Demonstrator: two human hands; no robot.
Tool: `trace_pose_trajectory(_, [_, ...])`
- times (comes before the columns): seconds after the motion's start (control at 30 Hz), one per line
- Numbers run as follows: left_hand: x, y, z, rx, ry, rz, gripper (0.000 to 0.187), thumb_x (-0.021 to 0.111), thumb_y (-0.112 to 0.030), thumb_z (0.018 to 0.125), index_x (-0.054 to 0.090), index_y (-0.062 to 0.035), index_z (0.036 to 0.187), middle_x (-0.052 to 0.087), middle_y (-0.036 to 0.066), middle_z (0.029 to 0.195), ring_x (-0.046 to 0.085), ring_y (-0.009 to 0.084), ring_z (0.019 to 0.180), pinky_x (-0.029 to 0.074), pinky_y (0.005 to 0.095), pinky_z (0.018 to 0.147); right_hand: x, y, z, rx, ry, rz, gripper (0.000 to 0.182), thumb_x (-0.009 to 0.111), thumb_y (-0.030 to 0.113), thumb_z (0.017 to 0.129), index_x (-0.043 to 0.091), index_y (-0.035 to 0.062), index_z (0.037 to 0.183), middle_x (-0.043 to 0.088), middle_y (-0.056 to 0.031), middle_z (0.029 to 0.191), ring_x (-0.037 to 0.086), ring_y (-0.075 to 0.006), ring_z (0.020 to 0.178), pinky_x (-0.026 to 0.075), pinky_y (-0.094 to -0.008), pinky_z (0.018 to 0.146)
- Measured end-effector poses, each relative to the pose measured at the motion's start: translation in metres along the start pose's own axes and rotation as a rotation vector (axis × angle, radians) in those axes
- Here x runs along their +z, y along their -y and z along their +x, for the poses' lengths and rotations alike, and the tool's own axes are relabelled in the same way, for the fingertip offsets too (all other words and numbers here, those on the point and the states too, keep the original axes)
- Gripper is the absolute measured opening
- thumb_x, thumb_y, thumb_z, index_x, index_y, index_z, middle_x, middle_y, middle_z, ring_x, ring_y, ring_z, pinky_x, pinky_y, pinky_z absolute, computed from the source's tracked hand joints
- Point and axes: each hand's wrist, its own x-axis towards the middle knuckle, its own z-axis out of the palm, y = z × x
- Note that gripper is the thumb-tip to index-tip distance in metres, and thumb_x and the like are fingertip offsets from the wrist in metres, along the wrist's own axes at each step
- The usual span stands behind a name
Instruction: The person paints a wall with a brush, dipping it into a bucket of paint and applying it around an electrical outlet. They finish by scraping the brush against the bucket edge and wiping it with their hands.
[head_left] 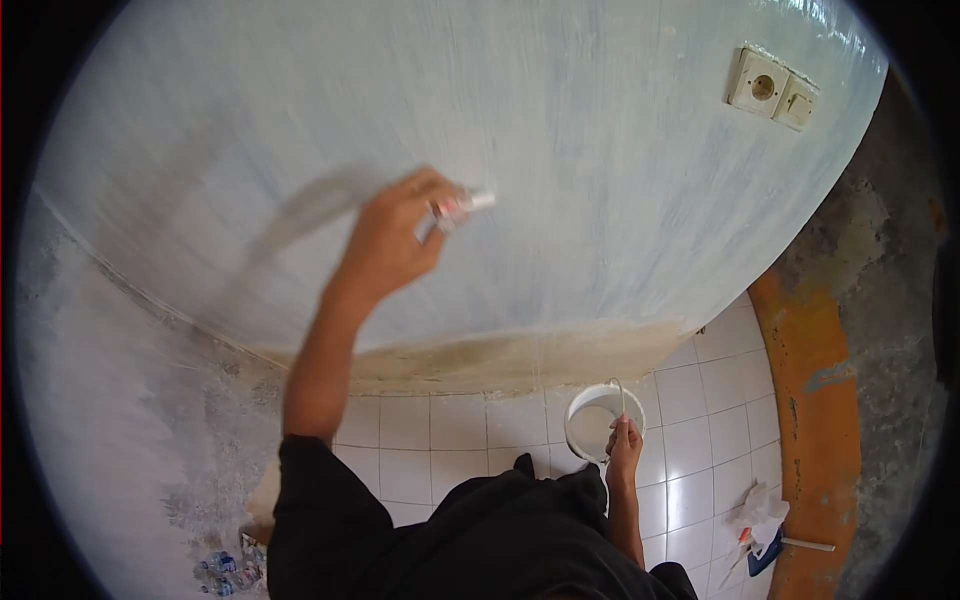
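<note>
My left hand point(393, 238) is raised in front of the pale, streaky painted wall point(590, 180), its fingers closed around a small paintbrush point(468, 204). The brush's whitish end points right, close to the wall, and the grip is partly hidden by my fingers. Lower down, my right hand point(625, 446) is closed on the thin wire handle of a white bucket point(573, 426). Some whitish paint point(594, 424) shows inside the bucket, which overlaps the tiled floor in this view.
A socket point(757, 82) and a switch point(797, 103) sit on the wall at upper right. White tiles point(455, 425) cover the floor. Plastic bottles point(228, 575) lie at lower left. A plastic bag point(762, 512) and a blue-handled tool point(765, 552) lie beside the orange wall band point(822, 420).
</note>
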Motion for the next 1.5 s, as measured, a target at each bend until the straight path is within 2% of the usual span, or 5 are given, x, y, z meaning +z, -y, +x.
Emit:
trace_pose_trajectory(0.3, [-0.162, -0.063, 0.117, 0.808, -0.752, 0.496, 0.018, 0.063, 0.007, 0.084, 0.067, -0.0003, 0.100, 0.066, 0.012, 0.094, 0.067, 0.0216, 0.088, 0.052, 0.0300, 0.077, 0.017, -0.013, -0.001, -0.023, -0.051, 0.035, 0.033, 0.050, 0.034, 0.102, 0.055, 0.0100, 0.080, 0.032, 0.0085, 0.057, 0.024, -0.0012, 0.046, 0.018, -0.0209, 0.042])
trace_pose_trajectory(0.53, [-0.133, -0.016, 0.128, 0.902, -0.877, 0.686, 0.022, 0.069, 0.008, 0.078, 0.068, 0.0021, 0.099, 0.064, 0.013, 0.092, 0.064, 0.0215, 0.083, 0.052, 0.0280, 0.069, 0.023, -0.005, 0.000, -0.082, -0.029, 0.018, 0.033, 0.051, 0.034, 0.101, 0.055, 0.0100, 0.079, 0.031, 0.0089, 0.057, 0.024, -0.0008, 0.046, 0.017, -0.0211, 0.042])
trace_pose_trajectory(0.63, [-0.080, 0.029, 0.072, 0.707, -0.767, 0.827, 0.031, 0.077, -0.012, 0.078, 0.073, -0.0183, 0.108, 0.064, 0.005, 0.104, 0.064, 0.0189, 0.097, 0.055, 0.0312, 0.082, 0.023, 0.002, -0.006, -0.086, -0.054, 0.023, 0.034, 0.051, 0.034, 0.101, 0.055, 0.0099, 0.079, 0.031, 0.0089, 0.057, 0.024, -0.0008, 0.046, 0.017, -0.0213, 0.042])
trace_pose_trajectory(1.1, [0.245, 0.068, -0.251, 0.035, -0.195, 0.254, 0.029, 0.073, -0.012, 0.073, 0.071, -0.0184, 0.102, 0.057, -0.003, 0.104, 0.057, 0.0131, 0.100, 0.036, 0.0381, 0.086, 0.017, 0.005, -0.010, -0.029, -0.019, -0.091, 0.034, 0.049, 0.034, 0.102, 0.054, 0.0094, 0.078, 0.033, 0.0086, 0.056, 0.027, -0.0009, 0.046, 0.020, -0.0215, 0.042])
trace_pose_trajectory(1.5, [-0.037, 0.035, -0.035, 0.120, -0.163, 0.243, 0.028, 0.065, -0.004, 0.079, 0.071, -0.0204, 0.101, 0.064, -0.005, 0.097, 0.058, 0.0147, 0.093, 0.028, 0.0425, 0.090, 0.043, 0.013, -0.014, -0.019, 0.054, -0.119, 0.033, 0.050, 0.034, 0.102, 0.053, 0.0102, 0.079, 0.030, 0.0091, 0.059, 0.022, -0.0015, 0.048, 0.018, -0.0216, 0.043])
